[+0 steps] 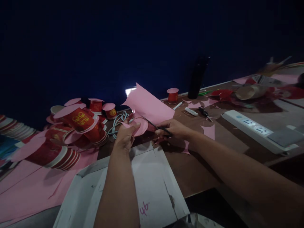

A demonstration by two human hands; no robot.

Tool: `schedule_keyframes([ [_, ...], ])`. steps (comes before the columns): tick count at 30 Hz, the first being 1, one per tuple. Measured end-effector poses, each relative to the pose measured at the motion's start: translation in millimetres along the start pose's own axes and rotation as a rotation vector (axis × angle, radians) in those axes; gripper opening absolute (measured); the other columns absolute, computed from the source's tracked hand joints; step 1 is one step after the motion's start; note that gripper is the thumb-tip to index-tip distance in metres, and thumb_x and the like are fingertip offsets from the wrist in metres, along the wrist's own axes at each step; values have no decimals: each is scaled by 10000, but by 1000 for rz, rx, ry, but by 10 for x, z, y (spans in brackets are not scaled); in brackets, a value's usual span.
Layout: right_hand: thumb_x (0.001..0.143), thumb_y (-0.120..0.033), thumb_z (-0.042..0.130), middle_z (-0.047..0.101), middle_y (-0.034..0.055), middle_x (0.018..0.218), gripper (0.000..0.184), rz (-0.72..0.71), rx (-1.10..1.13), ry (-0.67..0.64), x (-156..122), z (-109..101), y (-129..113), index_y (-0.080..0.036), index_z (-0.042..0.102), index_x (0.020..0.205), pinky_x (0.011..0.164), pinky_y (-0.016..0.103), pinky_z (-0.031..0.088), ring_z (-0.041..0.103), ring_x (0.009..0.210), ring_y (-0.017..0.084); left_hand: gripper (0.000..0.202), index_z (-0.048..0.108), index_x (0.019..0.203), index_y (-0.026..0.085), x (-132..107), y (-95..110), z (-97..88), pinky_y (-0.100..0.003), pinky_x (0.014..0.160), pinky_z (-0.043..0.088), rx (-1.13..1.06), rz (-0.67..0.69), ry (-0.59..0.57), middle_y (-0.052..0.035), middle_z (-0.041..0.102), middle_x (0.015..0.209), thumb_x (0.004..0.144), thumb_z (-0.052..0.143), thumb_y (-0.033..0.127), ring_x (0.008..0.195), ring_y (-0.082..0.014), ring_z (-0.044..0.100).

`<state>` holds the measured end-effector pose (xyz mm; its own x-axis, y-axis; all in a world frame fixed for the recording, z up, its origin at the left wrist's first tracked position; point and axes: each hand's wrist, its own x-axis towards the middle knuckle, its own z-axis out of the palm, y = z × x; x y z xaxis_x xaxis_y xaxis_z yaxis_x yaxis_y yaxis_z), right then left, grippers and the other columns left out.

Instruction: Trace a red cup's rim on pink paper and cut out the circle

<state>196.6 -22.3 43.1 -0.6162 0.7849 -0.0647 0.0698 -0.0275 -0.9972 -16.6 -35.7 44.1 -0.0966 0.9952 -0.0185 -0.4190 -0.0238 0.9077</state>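
Note:
My left hand (125, 134) is closed on a sheet of pink paper (152, 106), gripping it at a round part with a circle outline that faces me. Out of my right hand (174, 129), which is wrapped round their handles, a pair of scissors (152, 123) points left, its blades at the paper beside the round part. The sheet stands up behind both hands, its left edge cut into curves and points. Below the hands lies a worn white board (152, 177) marked "46". A coiled pale cable (117, 122) is just left of my left hand.
Red paper cups (80, 120) with pink discs are heaped at left, over pink sheets (35, 190). A power strip (249, 129), a glue stick (191, 111), small black-handled scissors (204, 112), pink scraps (209, 131) and a dark bottle (198, 77) occupy the right side.

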Motion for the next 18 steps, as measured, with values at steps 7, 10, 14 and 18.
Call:
schedule_keyframes([
  [7, 657, -450, 759, 648, -4, 661, 370, -12, -47, -4, 4, -20, 5, -131, 727, 841, 474, 185, 339, 484, 523, 64, 765, 511, 1199, 197, 11, -4, -12, -293, 817, 518, -13, -16, 38, -38, 671, 967, 509, 831, 122, 861, -162, 661],
  [10, 666, -438, 757, 622, -13, 617, 345, -27, -70, -8, 1, -27, 6, -125, 729, 809, 466, 180, 322, 470, 513, 59, 765, 509, 1204, 189, 19, -8, -18, -276, 783, 523, -15, -16, 44, -34, 678, 917, 508, 820, 110, 820, -155, 664],
  [14, 670, -435, 757, 586, -26, 582, 361, -20, -68, 8, -1, -30, 10, -121, 731, 846, 470, 179, 321, 458, 506, 57, 783, 501, 1218, 181, 13, 0, -12, -247, 735, 523, -19, -16, 53, -27, 681, 874, 504, 812, 93, 767, -141, 662],
  [18, 661, -442, 758, 585, -23, 593, 372, -23, -82, 14, -2, -35, -1, -127, 730, 855, 466, 183, 319, 458, 502, 58, 762, 512, 1211, 185, 2, 11, -3, -234, 716, 522, -11, -27, 77, -19, 681, 857, 513, 799, 77, 735, -126, 657],
])
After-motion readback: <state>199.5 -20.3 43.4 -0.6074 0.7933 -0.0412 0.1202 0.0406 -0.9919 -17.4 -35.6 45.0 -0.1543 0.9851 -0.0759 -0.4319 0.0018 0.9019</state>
